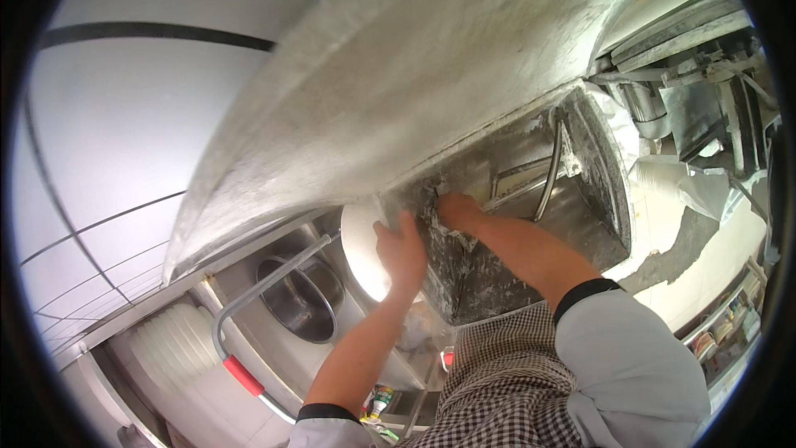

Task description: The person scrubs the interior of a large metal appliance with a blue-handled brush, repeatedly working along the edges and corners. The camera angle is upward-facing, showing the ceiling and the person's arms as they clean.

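Before me is an open metal machine tub point(516, 274), its walls caked with pale residue and a curved metal bar point(550, 168) inside. My right hand point(459, 211) reaches into the tub at its left inner wall, fingers curled; what they touch is hidden. Just outside that wall, my left hand point(401, 255) is raised with thumb and a finger apart and nothing visible in it. A round white surface point(360, 249) lies behind it. Above both hands slants a large pale curved cover point(398, 87), dusted along its edge.
At the left are a bent metal handle with a red grip point(242, 375), a steel bowl point(298, 302) and a stack of white lids or plates point(177, 345). A powder-dusted machine point(703, 112) stands at the right. Shelves with small items point(724, 330) are at the lower right.
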A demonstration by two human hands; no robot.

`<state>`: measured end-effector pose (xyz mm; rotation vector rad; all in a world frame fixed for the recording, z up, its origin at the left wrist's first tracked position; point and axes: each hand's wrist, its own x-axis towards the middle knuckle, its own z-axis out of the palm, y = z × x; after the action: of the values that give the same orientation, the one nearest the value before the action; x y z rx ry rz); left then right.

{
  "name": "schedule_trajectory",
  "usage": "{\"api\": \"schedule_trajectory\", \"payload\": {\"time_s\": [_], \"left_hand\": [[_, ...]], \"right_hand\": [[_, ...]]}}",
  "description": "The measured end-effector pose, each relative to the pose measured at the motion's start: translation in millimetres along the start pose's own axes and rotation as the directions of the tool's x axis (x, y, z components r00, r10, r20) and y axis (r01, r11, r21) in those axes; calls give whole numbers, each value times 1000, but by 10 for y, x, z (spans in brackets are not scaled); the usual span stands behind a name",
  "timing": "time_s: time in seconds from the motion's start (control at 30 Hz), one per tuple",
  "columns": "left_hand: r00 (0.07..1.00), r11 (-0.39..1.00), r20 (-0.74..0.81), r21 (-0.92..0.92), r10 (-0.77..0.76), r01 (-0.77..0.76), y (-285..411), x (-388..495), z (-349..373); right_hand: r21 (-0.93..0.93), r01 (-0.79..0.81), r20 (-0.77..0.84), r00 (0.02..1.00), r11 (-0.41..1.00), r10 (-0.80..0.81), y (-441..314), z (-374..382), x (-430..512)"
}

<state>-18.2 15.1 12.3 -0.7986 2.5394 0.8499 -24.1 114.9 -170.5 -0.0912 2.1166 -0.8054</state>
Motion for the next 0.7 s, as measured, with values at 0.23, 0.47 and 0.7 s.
{"api": "schedule_trajectory", "payload": {"time_s": [0.23,0.47,0.7], "left_hand": [[981,994,-165,53,101,-94,-313,70,173],[978,987,-160,110,134,-118,-300,-28,169],[990,996,-123,55,72,-66,-140,-24,38]], "right_hand": [[15,185,-171,969,983,-179,166,-188,-336],[-70,251,14,968,965,-250,303,-350,-370],[-377,375,69,923,847,-378,87,-649,-483]]}}
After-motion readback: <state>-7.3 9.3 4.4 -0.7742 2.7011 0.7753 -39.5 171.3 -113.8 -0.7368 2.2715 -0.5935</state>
